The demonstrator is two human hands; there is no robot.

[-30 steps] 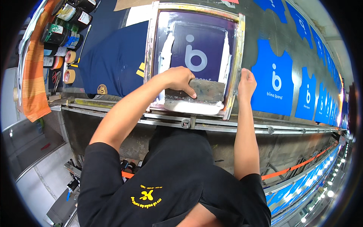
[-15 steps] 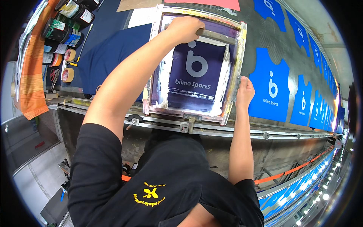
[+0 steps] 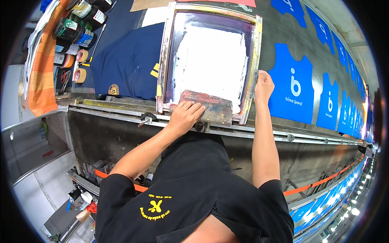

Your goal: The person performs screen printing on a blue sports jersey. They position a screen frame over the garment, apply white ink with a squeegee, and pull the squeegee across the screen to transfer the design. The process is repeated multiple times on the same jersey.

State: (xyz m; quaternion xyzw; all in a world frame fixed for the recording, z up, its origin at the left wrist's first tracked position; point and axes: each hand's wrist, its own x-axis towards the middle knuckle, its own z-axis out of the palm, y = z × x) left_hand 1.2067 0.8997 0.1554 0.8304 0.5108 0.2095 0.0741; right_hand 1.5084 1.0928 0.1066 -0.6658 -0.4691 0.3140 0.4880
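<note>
My left hand (image 3: 184, 117) is closed on the left part of a wide, paint-stained squeegee (image 3: 214, 108), which lies tilted across the near end of a screen printing frame (image 3: 256, 50). White ink (image 3: 210, 65) covers most of the mesh inside the frame, hiding the printed design there. At the frame's right side, my right hand (image 3: 264, 86) is closed on a small metal plate at the edge; the fingertips are partly hidden. Beneath the frame runs a metal rail (image 3: 259, 131) along the table's near edge.
Blue cut shirt panels (image 3: 295, 87) with white prints lie in rows to the right. On the left are a navy garment (image 3: 125, 60), ink jars (image 3: 67, 30), tape rolls (image 3: 80, 75), scissors (image 3: 65, 77) and an orange cloth (image 3: 42, 81). A clamp (image 3: 148, 117) sits on the rail.
My left hand has pulled the squeegee from the frame's far end to its near end. White ink now covers the mesh where the dark design showed. My right hand stays at the frame's side.
</note>
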